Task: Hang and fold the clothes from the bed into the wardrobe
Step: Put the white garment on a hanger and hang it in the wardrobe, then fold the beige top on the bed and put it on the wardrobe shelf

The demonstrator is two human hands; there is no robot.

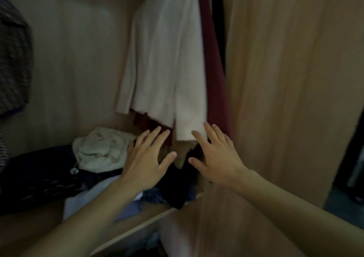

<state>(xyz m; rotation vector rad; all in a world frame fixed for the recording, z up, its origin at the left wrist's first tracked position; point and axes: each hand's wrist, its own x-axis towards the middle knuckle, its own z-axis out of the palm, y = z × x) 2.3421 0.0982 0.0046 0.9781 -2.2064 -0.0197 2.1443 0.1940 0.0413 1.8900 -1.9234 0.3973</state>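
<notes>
Now: left hand (145, 158) and right hand (214, 158) are both splayed flat and hold nothing. The hanging cream long-sleeved jacket (163, 60) is at 12 o'clock of them, the crumpled pale cloth (98, 150) at 9, on the wooden wardrobe shelf (137, 223). Hanging looks done; next, probably fetch another garment.

No legible text or labels anywhere.

This is a home, shown by a pale wooden wardrobe (69, 69). A white jacket (163, 60) and dark red garment (214, 69) hang just above the left hand (143, 168) and right hand (216, 164). Crumpled clothes (98, 150) lie heaped on the shelf (149, 218) beneath the left hand.
</notes>
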